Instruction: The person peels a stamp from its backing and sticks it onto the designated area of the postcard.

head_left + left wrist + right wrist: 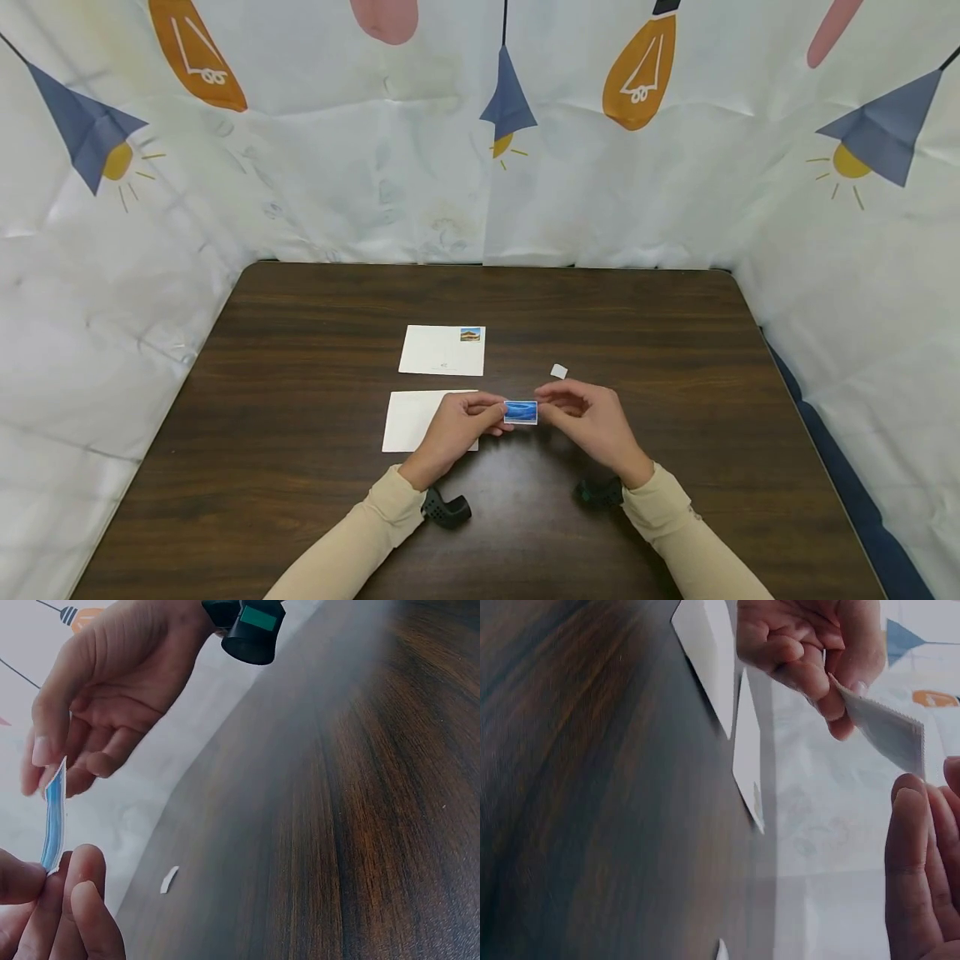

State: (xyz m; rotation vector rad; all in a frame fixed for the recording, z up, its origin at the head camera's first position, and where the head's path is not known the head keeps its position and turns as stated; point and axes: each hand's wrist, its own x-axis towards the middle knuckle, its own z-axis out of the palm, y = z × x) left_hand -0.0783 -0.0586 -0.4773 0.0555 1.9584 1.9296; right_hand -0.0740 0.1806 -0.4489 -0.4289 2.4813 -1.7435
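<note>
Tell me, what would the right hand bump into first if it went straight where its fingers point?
Most likely the blue stamp, which the left hand pinches. The right hand is right beside it; whether they already touch is hard to tell.

A white lamp-printed fabric curtain (337,183) hangs behind the dark-brown wood-grained table (637,325), dark-blue cloth (851,475) along its right edge.

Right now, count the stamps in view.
2: blue stamp pinched by the left hand; orange-brown stamp upper right on the far card. The left hand partly covers the near card, so another may be hidden there.
</note>
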